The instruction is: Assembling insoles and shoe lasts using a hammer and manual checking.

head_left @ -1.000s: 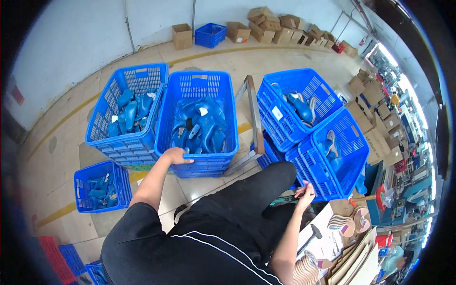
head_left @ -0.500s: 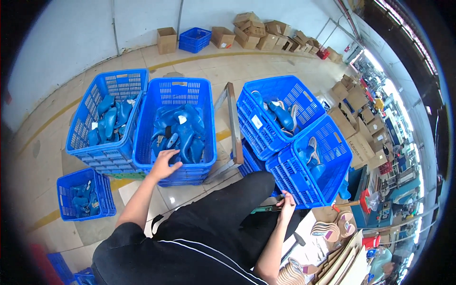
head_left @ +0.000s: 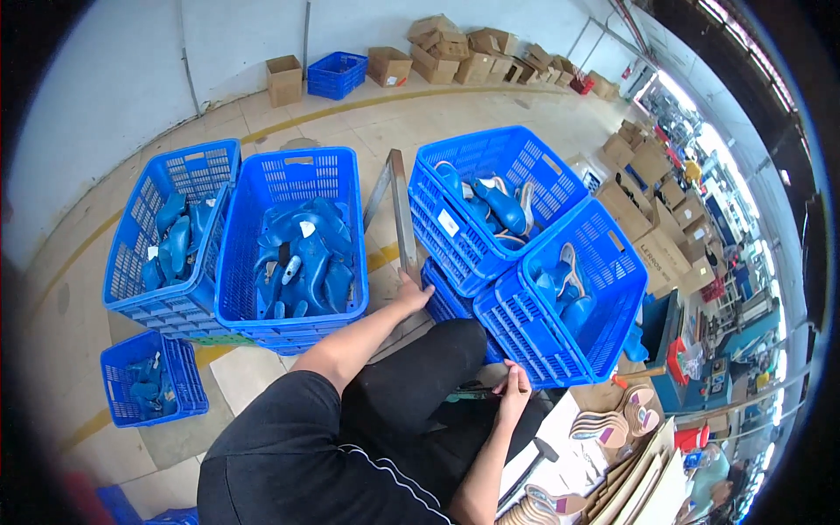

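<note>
My left hand (head_left: 413, 294) is at the near corner of a metal frame (head_left: 403, 214), its thumb and fingers around the bar, close to a lower blue crate (head_left: 446, 293). My right hand (head_left: 514, 389) is just below the near corner of a blue crate (head_left: 503, 337) at the right. Its fingers are pinched together; what they hold, if anything, is too small to make out. Inside that crate lie blue shoe pieces with pale soles (head_left: 573, 289). A second crate (head_left: 455, 229) behind it holds more blue shoes (head_left: 503, 206).
Left of the frame, a blue crate (head_left: 229, 271) holds blue moulded pieces (head_left: 306, 254), beside another stacked crate (head_left: 122, 254). A smaller crate (head_left: 114, 385) sits on the floor. Insoles (head_left: 604, 429), a hammer (head_left: 544, 448) and cardboard sheets (head_left: 639, 472) are at lower right. Cardboard boxes (head_left: 437, 57) line the wall.
My left hand has moved right, from the front rim of the left-hand crate to the metal frame. My right hand stays near the crate corner. The view has shifted slightly.
</note>
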Motion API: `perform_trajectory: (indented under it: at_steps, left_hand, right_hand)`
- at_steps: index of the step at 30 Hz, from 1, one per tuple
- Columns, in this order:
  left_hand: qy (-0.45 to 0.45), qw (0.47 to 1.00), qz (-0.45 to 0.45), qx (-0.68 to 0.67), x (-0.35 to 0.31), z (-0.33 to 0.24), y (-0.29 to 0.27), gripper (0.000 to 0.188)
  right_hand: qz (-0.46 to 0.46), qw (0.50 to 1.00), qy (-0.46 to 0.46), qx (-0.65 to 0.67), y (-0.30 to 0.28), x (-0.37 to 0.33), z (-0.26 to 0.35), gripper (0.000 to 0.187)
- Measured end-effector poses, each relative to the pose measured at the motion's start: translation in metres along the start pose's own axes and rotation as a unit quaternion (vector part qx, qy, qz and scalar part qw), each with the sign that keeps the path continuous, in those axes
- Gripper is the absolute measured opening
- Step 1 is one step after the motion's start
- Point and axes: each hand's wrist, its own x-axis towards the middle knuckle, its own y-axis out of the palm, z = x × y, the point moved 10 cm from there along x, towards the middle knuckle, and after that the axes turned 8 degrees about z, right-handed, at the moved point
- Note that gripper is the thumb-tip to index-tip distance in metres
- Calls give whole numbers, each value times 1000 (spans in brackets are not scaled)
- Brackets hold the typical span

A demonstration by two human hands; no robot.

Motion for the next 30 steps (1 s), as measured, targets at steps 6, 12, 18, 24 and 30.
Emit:
perform_trajectory:
  at_steps: [6, 12, 18, 24, 30]
  left_hand:
    - [200, 965, 91, 141, -7, -55, -32, 57]
    - [147, 950, -106, -254, 18, 0, -230, 42]
    - [-97, 990, -74, 74, 74, 201, -262, 155]
    - [-242, 958, -40, 149, 80, 223, -219, 169]
    - [-145, 984, -71, -70, 57, 215, -266, 141]
  right_hand:
    - [-19, 999, 23, 15, -20, 0, -8, 31]
    - [-16, 999, 25, 14, -12, 4, 2, 32]
    - [1, 999, 34, 41, 0, 10, -8, 34]
    - [-17, 998, 48, 26, -10, 4, 1, 35]
    - [6, 998, 41, 54, 1, 12, -5, 33]
